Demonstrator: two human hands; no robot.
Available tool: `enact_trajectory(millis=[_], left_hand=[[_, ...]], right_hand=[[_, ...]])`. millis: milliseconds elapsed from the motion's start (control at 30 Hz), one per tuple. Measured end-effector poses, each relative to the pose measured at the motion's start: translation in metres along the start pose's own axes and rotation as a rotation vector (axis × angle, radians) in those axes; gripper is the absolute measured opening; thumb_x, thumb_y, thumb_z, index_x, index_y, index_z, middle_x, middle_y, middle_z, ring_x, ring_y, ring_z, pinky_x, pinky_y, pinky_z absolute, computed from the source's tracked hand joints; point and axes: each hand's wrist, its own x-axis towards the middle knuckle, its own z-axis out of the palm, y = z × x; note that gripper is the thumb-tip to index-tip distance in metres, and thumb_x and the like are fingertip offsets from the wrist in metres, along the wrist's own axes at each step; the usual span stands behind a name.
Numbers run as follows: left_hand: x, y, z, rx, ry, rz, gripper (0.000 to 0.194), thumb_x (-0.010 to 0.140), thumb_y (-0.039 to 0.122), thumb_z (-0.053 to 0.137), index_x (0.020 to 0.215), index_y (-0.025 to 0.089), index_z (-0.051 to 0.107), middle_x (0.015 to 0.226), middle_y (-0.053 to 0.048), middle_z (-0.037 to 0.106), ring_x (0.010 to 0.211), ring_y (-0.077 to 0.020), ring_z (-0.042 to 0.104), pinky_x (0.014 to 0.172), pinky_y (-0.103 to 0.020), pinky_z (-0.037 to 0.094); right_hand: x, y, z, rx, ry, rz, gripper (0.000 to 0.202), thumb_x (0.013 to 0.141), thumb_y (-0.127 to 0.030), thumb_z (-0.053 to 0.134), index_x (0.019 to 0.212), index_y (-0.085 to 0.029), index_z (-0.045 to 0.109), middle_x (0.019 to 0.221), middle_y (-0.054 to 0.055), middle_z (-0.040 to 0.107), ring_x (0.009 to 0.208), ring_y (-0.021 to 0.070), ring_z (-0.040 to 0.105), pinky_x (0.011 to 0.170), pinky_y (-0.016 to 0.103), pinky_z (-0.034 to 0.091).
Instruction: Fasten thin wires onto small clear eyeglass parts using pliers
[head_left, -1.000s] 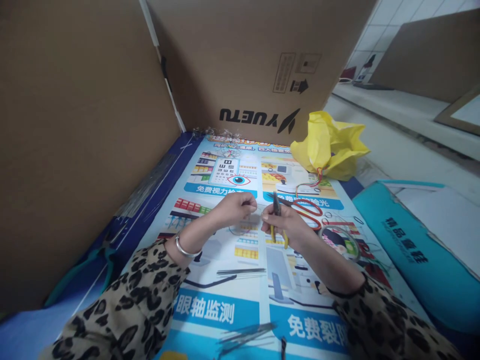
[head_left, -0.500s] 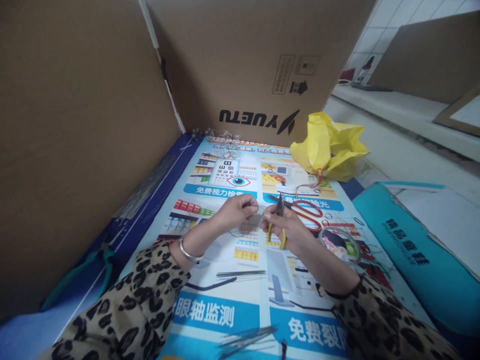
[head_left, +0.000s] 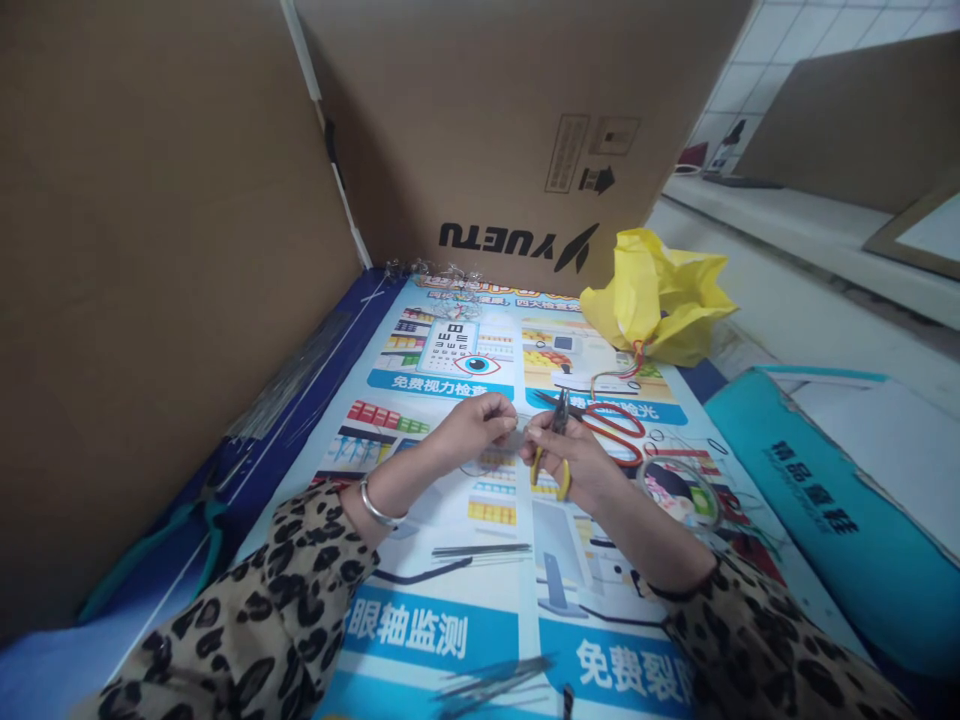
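Near the middle of the printed sheet, my left hand (head_left: pixel 474 432) is closed in a pinch, thumb against fingers, on a thin wire that is hard to make out. Close by on its right, my right hand (head_left: pixel 581 458) is wrapped round small pliers (head_left: pixel 561 412) with yellow handles, jaws pointing up and away from me. Its thumb and fingertip also meet near the wire, across a small gap from my left hand. Scissors (head_left: pixel 628 461) with red-orange handles lie just beyond my right hand. Thin straight wires (head_left: pixel 481 550) rest below my hands.
Another wire bundle (head_left: pixel 495 685) lies at the front; more thin wires (head_left: pixel 300 375) lie left. Teal-handled pliers (head_left: pixel 214 530) rest by the left cardboard wall (head_left: pixel 165 250). A wire coil (head_left: pixel 716 495), yellow bag (head_left: pixel 660 300) and teal box (head_left: pixel 810 490) are on the right.
Both hands stay almost in place, with only a very slight shift of the fingers and of the pliers in my right hand. Nothing is let go.
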Motion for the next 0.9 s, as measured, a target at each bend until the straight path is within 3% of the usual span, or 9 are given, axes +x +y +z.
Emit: enact_trajectory(millis=[167, 333, 633, 800, 900], left_hand=[[0.001, 0.0, -0.001, -0.022, 0.001, -0.017, 0.01, 0.07, 0.023, 0.056, 0.074, 0.015, 0.052, 0.064, 0.005, 0.049, 0.055, -0.0062, 0.049, 0.057, -0.022, 0.044], [0.0, 0.006, -0.004, 0.102, -0.002, 0.0, 0.018, 0.073, 0.025, 0.054, 0.086, 0.015, 0.062, 0.066, 0.002, 0.056, 0.054, -0.0069, 0.05, 0.057, -0.022, 0.043], [-0.003, 0.008, -0.001, 0.176, 0.04, 0.032, 0.019, 0.074, 0.034, 0.055, 0.074, 0.015, 0.061, 0.059, 0.003, 0.054, 0.052, -0.0077, 0.049, 0.051, -0.019, 0.039], [0.0, 0.011, -0.01, -0.002, 0.122, -0.023, 0.018, 0.072, 0.033, 0.057, 0.07, 0.015, 0.053, 0.071, 0.0, 0.058, 0.062, -0.0094, 0.055, 0.052, -0.019, 0.042], [0.001, 0.014, -0.016, -0.187, 0.133, -0.071, 0.017, 0.073, 0.028, 0.056, 0.069, 0.015, 0.047, 0.083, -0.004, 0.062, 0.07, -0.011, 0.061, 0.061, -0.022, 0.046]], right_hand=[[0.0, -0.001, 0.0, -0.047, -0.017, -0.012, 0.025, 0.063, -0.03, 0.07, 0.074, -0.021, 0.05, 0.055, -0.004, 0.056, 0.054, 0.0118, 0.054, 0.055, 0.026, 0.039], [0.0, -0.001, -0.002, -0.067, -0.015, -0.022, 0.025, 0.063, -0.031, 0.07, 0.074, -0.021, 0.05, 0.053, -0.004, 0.056, 0.053, 0.0122, 0.053, 0.052, 0.025, 0.039], [0.001, 0.0, -0.001, -0.06, 0.001, -0.042, 0.024, 0.064, -0.03, 0.071, 0.076, -0.02, 0.053, 0.058, -0.005, 0.056, 0.054, 0.0109, 0.054, 0.053, 0.025, 0.04], [-0.002, -0.006, 0.001, -0.109, 0.061, -0.01, 0.027, 0.069, -0.043, 0.065, 0.082, -0.02, 0.057, 0.071, -0.001, 0.06, 0.066, 0.0133, 0.058, 0.066, 0.031, 0.046], [-0.005, -0.011, 0.003, -0.364, 0.081, -0.055, 0.032, 0.075, -0.05, 0.055, 0.089, -0.021, 0.056, 0.074, 0.001, 0.061, 0.069, 0.0154, 0.06, 0.067, 0.031, 0.046]])
